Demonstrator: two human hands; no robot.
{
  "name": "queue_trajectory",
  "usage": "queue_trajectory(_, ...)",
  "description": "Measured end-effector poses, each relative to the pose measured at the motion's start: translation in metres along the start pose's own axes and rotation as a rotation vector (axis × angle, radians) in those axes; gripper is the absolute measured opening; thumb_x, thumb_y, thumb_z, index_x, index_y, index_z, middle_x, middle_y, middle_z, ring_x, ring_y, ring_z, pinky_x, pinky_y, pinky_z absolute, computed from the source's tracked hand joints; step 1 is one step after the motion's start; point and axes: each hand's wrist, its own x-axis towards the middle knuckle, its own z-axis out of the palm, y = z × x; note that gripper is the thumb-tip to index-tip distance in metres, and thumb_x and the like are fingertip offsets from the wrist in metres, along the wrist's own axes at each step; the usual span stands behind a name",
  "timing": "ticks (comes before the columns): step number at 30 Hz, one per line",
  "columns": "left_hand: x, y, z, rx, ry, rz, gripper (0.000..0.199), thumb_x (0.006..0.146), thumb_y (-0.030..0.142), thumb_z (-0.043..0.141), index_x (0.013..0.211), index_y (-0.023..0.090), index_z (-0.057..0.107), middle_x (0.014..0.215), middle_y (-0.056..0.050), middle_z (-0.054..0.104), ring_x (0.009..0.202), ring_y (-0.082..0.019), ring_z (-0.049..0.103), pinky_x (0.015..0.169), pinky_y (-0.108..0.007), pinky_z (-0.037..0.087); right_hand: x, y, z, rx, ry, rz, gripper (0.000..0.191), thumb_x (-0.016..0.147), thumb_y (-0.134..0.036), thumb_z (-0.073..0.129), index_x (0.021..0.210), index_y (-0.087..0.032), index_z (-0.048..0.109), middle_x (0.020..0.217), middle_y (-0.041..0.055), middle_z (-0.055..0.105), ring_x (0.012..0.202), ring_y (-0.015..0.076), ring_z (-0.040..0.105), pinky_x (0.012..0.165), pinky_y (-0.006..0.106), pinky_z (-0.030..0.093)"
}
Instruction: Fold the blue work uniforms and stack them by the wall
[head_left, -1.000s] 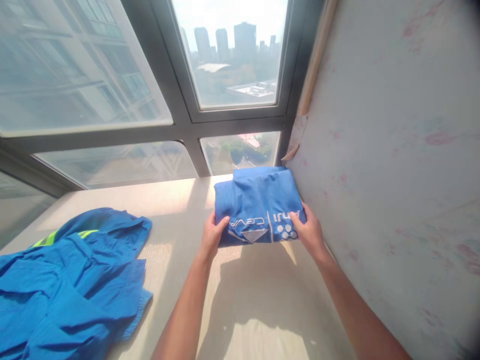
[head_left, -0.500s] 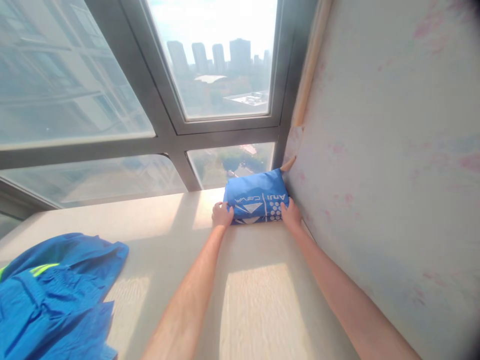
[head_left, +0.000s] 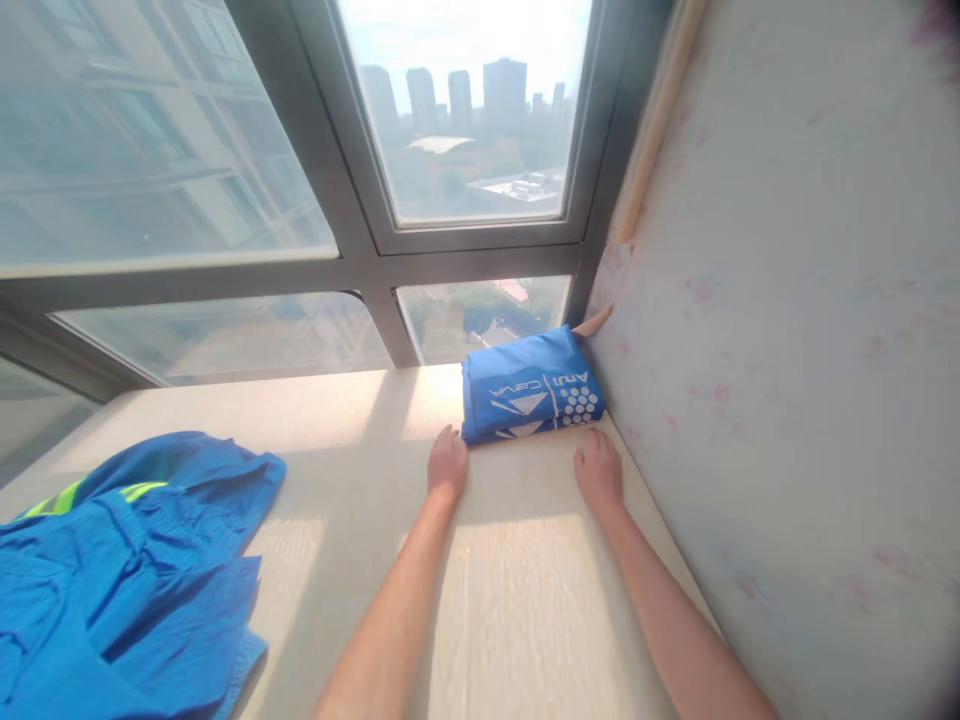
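A folded blue garment with white printed logos and lettering lies as a thick, neat bundle in the corner by the window and the wall. My left hand rests just off its near left corner, fingers pointing forward and holding nothing. Below the bundle's near right edge is my right hand, empty, its fingers loosely bent over the surface. To the left, a second blue garment with yellow-green stripes lies loose and crumpled, apart from both hands.
Both lie on a pale wood-grain window ledge. Grey window frames rise behind it, with buildings outside. A wall with flowered paper stands on the right; a torn paper flap sticks out near the corner.
Both hands have let go of the folded garment and drawn back slightly toward me. The bundle stays in the corner, while the view has shifted a little left.
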Motion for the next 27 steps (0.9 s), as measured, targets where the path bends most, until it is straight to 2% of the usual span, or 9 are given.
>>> queue_trajectory(2,-0.027,-0.005,-0.016,0.034,-0.02,0.032,0.039,0.087,0.02,0.05,0.122,0.013,0.067,0.139,-0.018,0.06,0.136,-0.032,0.049,0.117,-0.049,0.036,-0.038,-0.003,0.001,-0.107,-0.019,-0.134,0.044,0.094,-0.022,0.041,0.131,-0.008,0.06,0.143,0.0206,0.055,0.136,0.0329,0.045,0.111,0.047,0.036)
queue_trajectory(6,-0.092,-0.009,-0.048,0.251,-0.097,0.141,0.045,0.09,0.02,0.048,0.132,0.015,0.063,0.148,-0.016,0.054,0.14,-0.034,0.045,0.117,-0.054,0.032,-0.083,-0.015,-0.008,-0.223,-0.093,-0.211,0.046,0.095,-0.022,0.041,0.136,-0.011,0.058,0.149,0.0188,0.049,0.141,0.0318,0.039,0.113,0.047,0.033)
queue_trajectory(9,-0.142,-0.013,-0.069,0.387,-0.139,0.183,0.047,0.094,0.023,0.044,0.138,0.015,0.059,0.151,-0.015,0.051,0.14,-0.033,0.045,0.115,-0.053,0.035,-0.097,-0.028,-0.018,-0.261,-0.14,-0.223,0.047,0.096,-0.023,0.041,0.138,-0.011,0.057,0.152,0.0193,0.046,0.143,0.0327,0.037,0.114,0.047,0.031)
queue_trajectory(13,-0.202,-0.025,-0.092,0.389,-0.149,0.165,0.048,0.095,0.024,0.042,0.139,0.015,0.059,0.152,-0.015,0.05,0.141,-0.031,0.044,0.115,-0.05,0.037,-0.107,-0.041,-0.028,-0.277,-0.167,-0.216,0.046,0.096,-0.022,0.042,0.139,-0.011,0.057,0.152,0.0192,0.046,0.142,0.0332,0.037,0.115,0.047,0.029)
queue_trajectory(16,-0.237,-0.039,-0.112,0.371,-0.144,0.131,0.049,0.094,0.025,0.043,0.14,0.021,0.059,0.152,-0.013,0.051,0.14,-0.03,0.046,0.116,-0.049,0.036,-0.117,-0.042,-0.032,-0.278,-0.146,-0.232,0.045,0.096,-0.022,0.042,0.136,-0.011,0.058,0.15,0.0189,0.049,0.14,0.033,0.04,0.113,0.046,0.032)
queue_trajectory(20,-0.259,-0.057,-0.148,0.442,-0.05,-0.035,0.045,0.09,0.027,0.05,0.133,0.025,0.062,0.143,-0.014,0.058,0.135,-0.034,0.05,0.114,-0.055,0.036,-0.134,-0.034,-0.032,-0.277,-0.085,-0.296,0.041,0.095,-0.022,0.042,0.13,-0.013,0.062,0.142,0.0188,0.055,0.133,0.0328,0.047,0.108,0.045,0.037)
queue_trajectory(24,-0.254,-0.074,-0.206,0.513,0.244,-0.258,0.052,0.088,0.026,0.05,0.139,0.021,0.055,0.149,-0.016,0.05,0.142,-0.033,0.042,0.114,-0.051,0.037,-0.144,-0.026,-0.029,-0.282,-0.039,-0.353,0.038,0.093,-0.022,0.044,0.124,-0.013,0.065,0.136,0.0195,0.059,0.125,0.0328,0.052,0.102,0.045,0.041)
queue_trajectory(27,-0.243,-0.087,-0.258,0.601,0.417,-0.33,0.055,0.092,0.033,0.047,0.145,0.019,0.048,0.157,-0.017,0.038,0.148,-0.033,0.03,0.118,-0.053,0.029,-0.145,-0.023,-0.027,-0.29,-0.021,-0.381,0.037,0.092,-0.022,0.044,0.121,-0.014,0.065,0.134,0.0195,0.059,0.122,0.0322,0.053,0.099,0.044,0.042)
